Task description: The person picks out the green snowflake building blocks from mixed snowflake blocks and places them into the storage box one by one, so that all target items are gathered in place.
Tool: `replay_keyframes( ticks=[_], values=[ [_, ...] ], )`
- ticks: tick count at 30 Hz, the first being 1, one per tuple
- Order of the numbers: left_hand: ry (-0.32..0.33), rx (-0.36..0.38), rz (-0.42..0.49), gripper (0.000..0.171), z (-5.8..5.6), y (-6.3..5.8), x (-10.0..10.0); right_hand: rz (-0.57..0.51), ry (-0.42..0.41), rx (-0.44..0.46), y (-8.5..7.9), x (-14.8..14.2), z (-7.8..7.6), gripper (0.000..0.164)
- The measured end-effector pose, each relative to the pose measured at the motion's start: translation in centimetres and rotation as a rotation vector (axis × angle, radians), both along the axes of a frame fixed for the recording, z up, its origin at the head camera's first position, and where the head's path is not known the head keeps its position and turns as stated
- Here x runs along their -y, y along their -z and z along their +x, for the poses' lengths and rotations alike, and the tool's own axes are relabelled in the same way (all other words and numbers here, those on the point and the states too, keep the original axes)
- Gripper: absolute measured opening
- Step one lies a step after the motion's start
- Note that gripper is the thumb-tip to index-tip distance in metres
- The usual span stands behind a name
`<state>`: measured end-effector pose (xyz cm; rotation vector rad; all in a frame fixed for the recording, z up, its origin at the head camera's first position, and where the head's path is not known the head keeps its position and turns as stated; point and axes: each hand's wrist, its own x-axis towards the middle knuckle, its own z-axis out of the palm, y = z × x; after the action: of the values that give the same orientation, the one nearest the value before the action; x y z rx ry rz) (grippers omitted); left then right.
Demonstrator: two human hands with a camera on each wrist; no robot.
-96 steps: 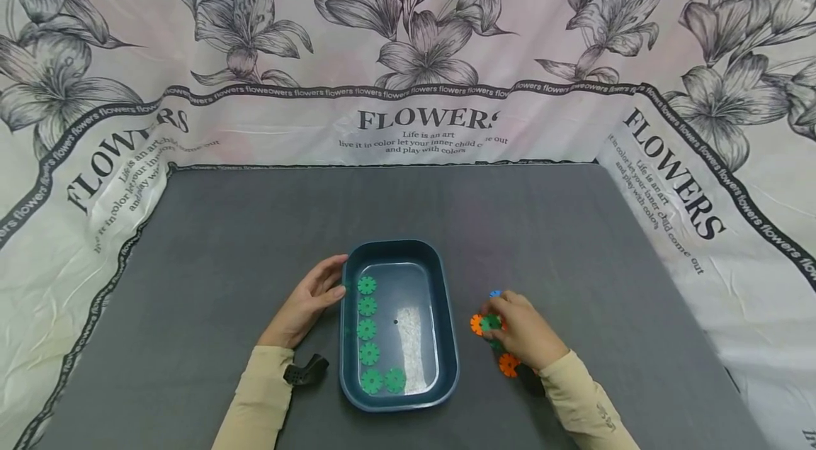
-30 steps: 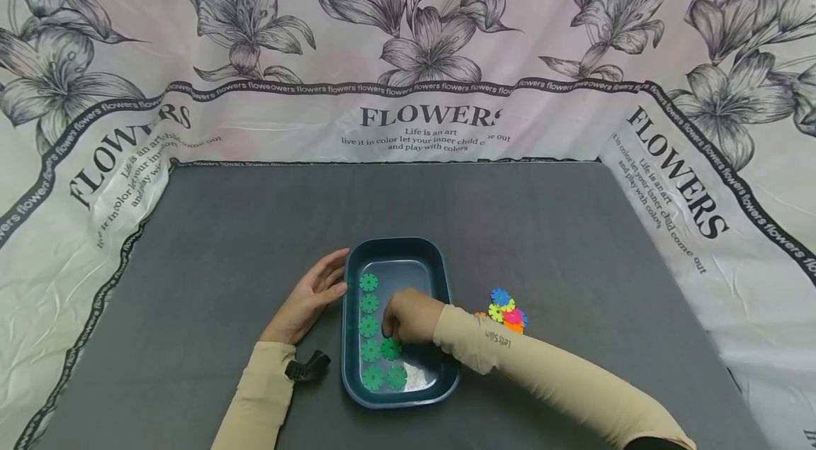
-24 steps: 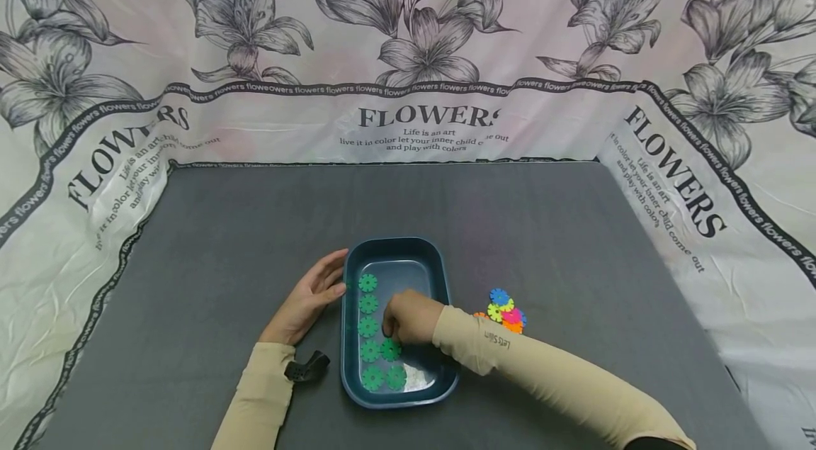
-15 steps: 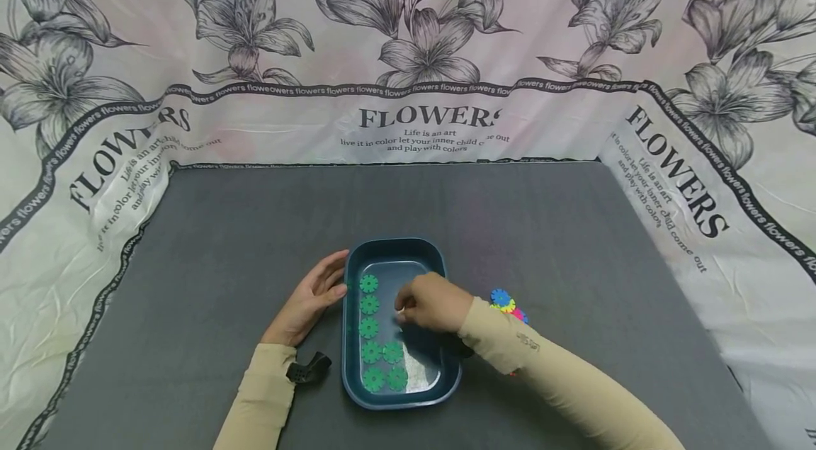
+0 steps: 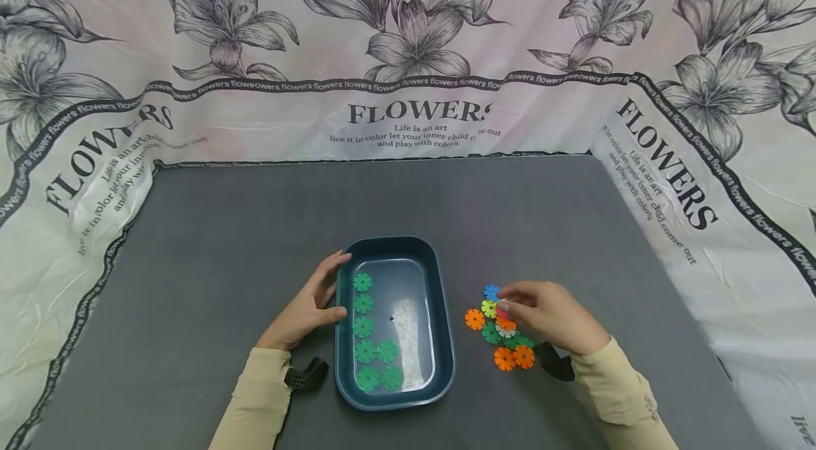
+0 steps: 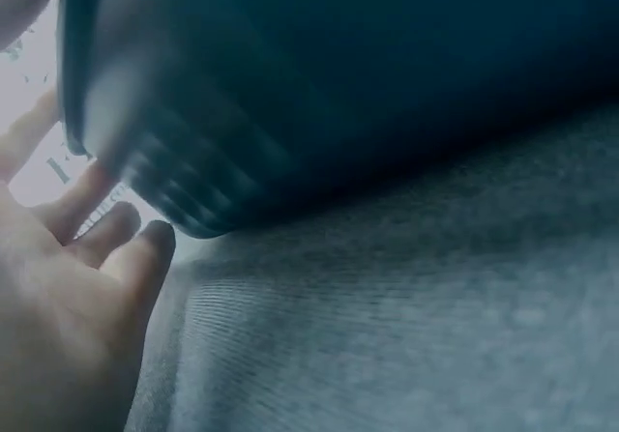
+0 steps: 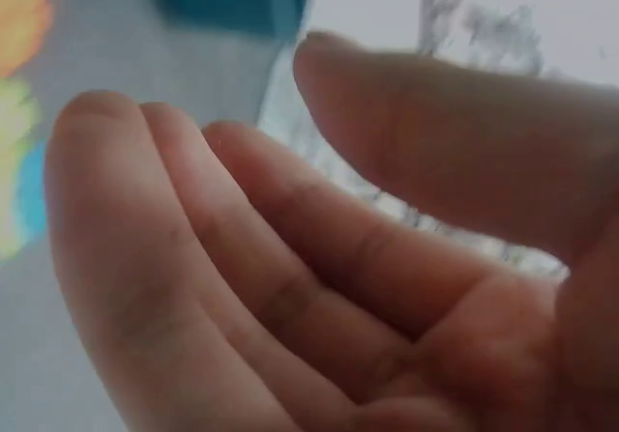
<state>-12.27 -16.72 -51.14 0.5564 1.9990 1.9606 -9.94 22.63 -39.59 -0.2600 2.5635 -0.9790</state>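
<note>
Green flower-shaped plastic discs (image 5: 363, 327), several in a left column and two beside its lower end, lie in the blue tray (image 5: 446, 336). My left hand (image 5: 304, 308) rests at the tray's left side, thumb by the rim; in the left wrist view its fingers (image 6: 82, 200) touch the tray's outer wall (image 6: 193, 161) lightly. My right hand (image 5: 551, 312) hovers over the right-hand pile of mixed discs, fingertips above a pink one (image 5: 502, 314). In the right wrist view thumb (image 7: 416, 132) and fingers stand apart with nothing between them.
The pile also holds orange discs (image 5: 474, 319), a blue disc (image 5: 491, 292), a yellow disc (image 5: 489, 308), a white one and green discs (image 5: 491, 332). Black wrist bands (image 5: 307, 374) are worn on the arms. A flower-printed cloth (image 5: 414, 117) edges the grey table (image 5: 255, 223).
My right hand set a green disc in the tray as the second of the right column, let go and moved right, back over the pile. The left hand stayed by the tray.
</note>
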Motion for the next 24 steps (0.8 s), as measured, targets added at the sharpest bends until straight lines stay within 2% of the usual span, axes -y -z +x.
replay_keyframes(
  ticks=[3,6,8,11,15,20,24],
  values=[
    [-0.035,0.032,-0.064,0.074,0.2,-0.2,-0.3,0.047,-0.021,-0.072,1.8,-1.7,1.0,0.026],
    [-0.069,0.051,-0.118,0.07,0.6,-0.4,-0.6,0.091,-0.061,-0.183,3.6,-2.1,2.0,0.024],
    [-0.104,0.029,-0.163,0.067,1.0,-0.6,-0.9,0.112,-0.069,-0.239,4.7,-1.8,2.5,0.024],
    [-0.19,-0.042,-0.213,0.061,1.8,-0.8,-1.2,0.165,-0.06,-0.279,5.7,-0.8,2.9,0.027],
    [-0.294,-0.122,-0.215,0.054,3.0,-0.7,-1.7,0.246,-0.051,-0.309,6.4,0.2,3.1,0.032],
    [-0.332,-0.132,-0.178,0.052,3.9,-0.5,-2.1,0.242,-0.042,-0.359,6.7,0.8,3.3,0.031],
    [-0.341,-0.121,-0.152,0.05,4.1,-1.5,-2.4,0.19,-0.04,-0.425,6.8,1.0,3.3,0.033]
  ],
)
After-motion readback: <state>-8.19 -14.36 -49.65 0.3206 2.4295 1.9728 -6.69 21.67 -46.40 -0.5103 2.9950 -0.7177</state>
